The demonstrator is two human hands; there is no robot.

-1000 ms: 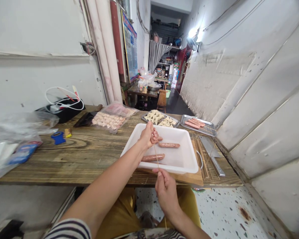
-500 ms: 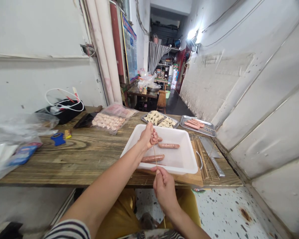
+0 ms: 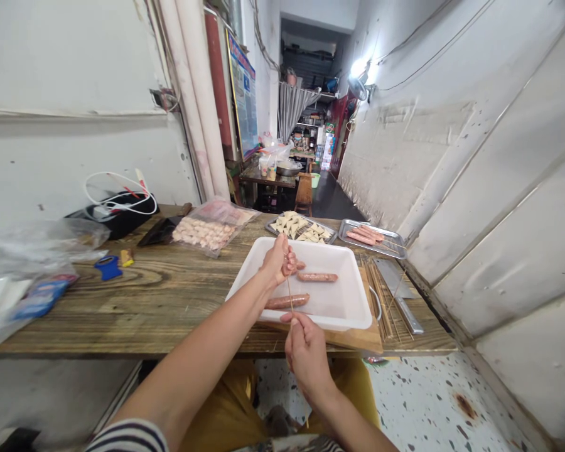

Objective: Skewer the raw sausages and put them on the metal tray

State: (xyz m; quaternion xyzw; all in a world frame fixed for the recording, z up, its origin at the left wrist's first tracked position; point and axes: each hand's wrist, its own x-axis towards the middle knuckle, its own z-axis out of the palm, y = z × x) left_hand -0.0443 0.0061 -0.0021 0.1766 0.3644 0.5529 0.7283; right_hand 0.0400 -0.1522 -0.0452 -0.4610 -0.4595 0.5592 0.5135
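Note:
My left hand (image 3: 277,260) grips a pink raw sausage (image 3: 300,265) above the white plastic tray (image 3: 339,301), and its fingers hide most of the sausage. A thin bamboo skewer (image 3: 289,294) runs down from that grip to my right hand (image 3: 307,353), whose fingers pinch it near the tray's front rim. The skewer's lower end is hidden in that hand. Two more sausages lie in the tray: one (image 3: 287,302) just below the skewer, the other (image 3: 317,277) to its right.
A steel tray of sausages (image 3: 371,236) and a steel tray of pale triangular pieces (image 3: 301,227) stand behind the white tray. A cleaver (image 3: 395,285) and loose skewers (image 3: 381,301) lie to the right, near a wall. A bag of meat pieces (image 3: 207,232) lies left on the wooden table (image 3: 169,307).
My right hand has moved up and slightly left along the skewer, towards the tray. The view has tilted slightly. My left hand keeps its grip on the sausage.

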